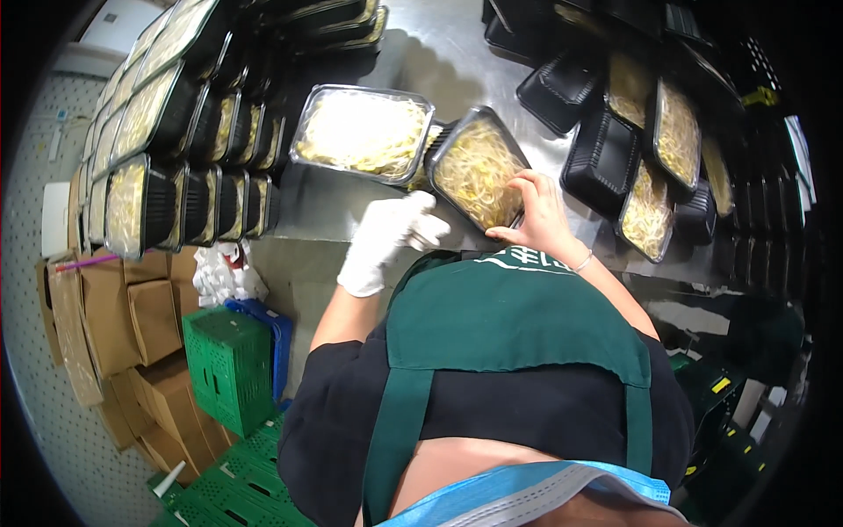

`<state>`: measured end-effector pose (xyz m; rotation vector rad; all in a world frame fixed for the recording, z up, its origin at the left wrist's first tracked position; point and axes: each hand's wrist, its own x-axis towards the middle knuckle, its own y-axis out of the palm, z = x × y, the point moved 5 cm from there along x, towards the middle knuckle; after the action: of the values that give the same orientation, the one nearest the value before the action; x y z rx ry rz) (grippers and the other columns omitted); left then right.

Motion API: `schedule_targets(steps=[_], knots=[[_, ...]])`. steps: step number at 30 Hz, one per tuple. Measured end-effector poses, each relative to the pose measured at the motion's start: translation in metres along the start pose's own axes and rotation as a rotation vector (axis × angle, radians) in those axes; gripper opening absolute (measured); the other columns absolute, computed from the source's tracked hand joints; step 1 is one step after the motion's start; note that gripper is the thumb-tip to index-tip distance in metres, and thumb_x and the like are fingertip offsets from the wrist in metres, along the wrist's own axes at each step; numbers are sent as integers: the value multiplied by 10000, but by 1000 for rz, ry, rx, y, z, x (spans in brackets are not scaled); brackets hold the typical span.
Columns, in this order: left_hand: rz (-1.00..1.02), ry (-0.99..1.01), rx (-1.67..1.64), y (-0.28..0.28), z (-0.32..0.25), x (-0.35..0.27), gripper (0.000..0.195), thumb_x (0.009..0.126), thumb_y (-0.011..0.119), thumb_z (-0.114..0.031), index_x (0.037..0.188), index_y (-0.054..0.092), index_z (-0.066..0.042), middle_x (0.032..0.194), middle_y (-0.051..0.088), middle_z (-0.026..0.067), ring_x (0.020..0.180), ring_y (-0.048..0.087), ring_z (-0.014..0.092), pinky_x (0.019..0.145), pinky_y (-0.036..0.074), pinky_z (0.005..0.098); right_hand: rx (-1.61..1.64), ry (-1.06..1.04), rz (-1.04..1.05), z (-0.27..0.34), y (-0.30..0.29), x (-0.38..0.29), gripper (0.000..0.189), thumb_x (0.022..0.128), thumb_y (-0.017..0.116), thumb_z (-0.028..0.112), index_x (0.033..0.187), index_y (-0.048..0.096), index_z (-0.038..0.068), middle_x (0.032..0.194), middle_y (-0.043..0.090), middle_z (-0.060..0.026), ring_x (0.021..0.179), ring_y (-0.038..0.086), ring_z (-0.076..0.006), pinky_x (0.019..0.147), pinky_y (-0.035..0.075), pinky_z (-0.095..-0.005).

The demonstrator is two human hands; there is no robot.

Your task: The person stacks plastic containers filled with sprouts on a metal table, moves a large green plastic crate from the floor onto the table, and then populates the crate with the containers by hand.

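Observation:
My right hand [543, 214], bare with a bracelet at the wrist, grips the near right edge of a black plastic tray of bean sprouts [477, 171]. That tray sits tilted on the steel table, its thumb-side corner towards me. My left hand [398, 227], in a white glove, hovers at the table's front edge left of this tray, its fingers bent and nothing visible in them. Beyond it is a second tray of bean sprouts [362, 135], its shiny top bright with glare. More sprouts show between the two trays, partly hidden.
Stacked sprout trays [132, 197] rise at the left. On the right lie loose sprout trays [678, 135] and upturned black trays [599, 158]. Cardboard boxes [108, 316], a green plastic crate [227, 362] and a white plastic bag [227, 273] are at lower left.

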<state>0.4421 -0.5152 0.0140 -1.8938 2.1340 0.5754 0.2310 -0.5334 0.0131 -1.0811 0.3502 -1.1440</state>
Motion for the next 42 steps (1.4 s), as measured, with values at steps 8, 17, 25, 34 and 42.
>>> schedule_targets(steps=[8, 17, 25, 34, 42], knots=[[-412, 306, -190, -91, -19, 38, 310, 809, 503, -263, 715, 538, 30, 545, 545, 97, 421, 521, 142, 336, 362, 211, 13, -249, -68, 37, 28, -3, 673, 492, 753, 327, 1011, 418, 61, 1104, 363, -146, 1001, 351, -312, 849, 299, -415], [-291, 214, -387, -89, 9, 35, 228, 741, 589, -187, 652, 530, 15, 506, 512, 69, 368, 452, 125, 340, 349, 221, 298, 98, -271, -22, 6, -14, 152, 682, 584, 11, 746, 449, 40, 898, 499, -90, 660, 485, -171, 615, 421, -241], [-127, -19, -531, -96, 42, 31, 462, 840, 390, -359, 952, 446, 86, 670, 594, 197, 454, 560, 222, 366, 423, 271, 355, 30, -426, 47, -83, 60, 194, 727, 589, 24, 668, 405, 40, 655, 403, -1, 554, 344, -91, 500, 302, -196], [-166, 68, -715, -64, 36, 72, 206, 795, 434, -41, 978, 489, 35, 878, 555, 114, 708, 563, 162, 572, 469, 239, -338, -547, 103, 156, 18, 146, 371, 666, 474, 6, 1035, 491, 38, 914, 503, -176, 801, 511, -315, 687, 430, -372], [-390, 189, -816, -149, -10, 165, 80, 764, 508, -56, 711, 523, 2, 599, 526, 61, 408, 481, 130, 386, 420, 263, -373, -459, 158, 159, 57, 269, 223, 687, 570, 131, 878, 495, 43, 837, 494, -138, 792, 513, -301, 678, 431, -358]])
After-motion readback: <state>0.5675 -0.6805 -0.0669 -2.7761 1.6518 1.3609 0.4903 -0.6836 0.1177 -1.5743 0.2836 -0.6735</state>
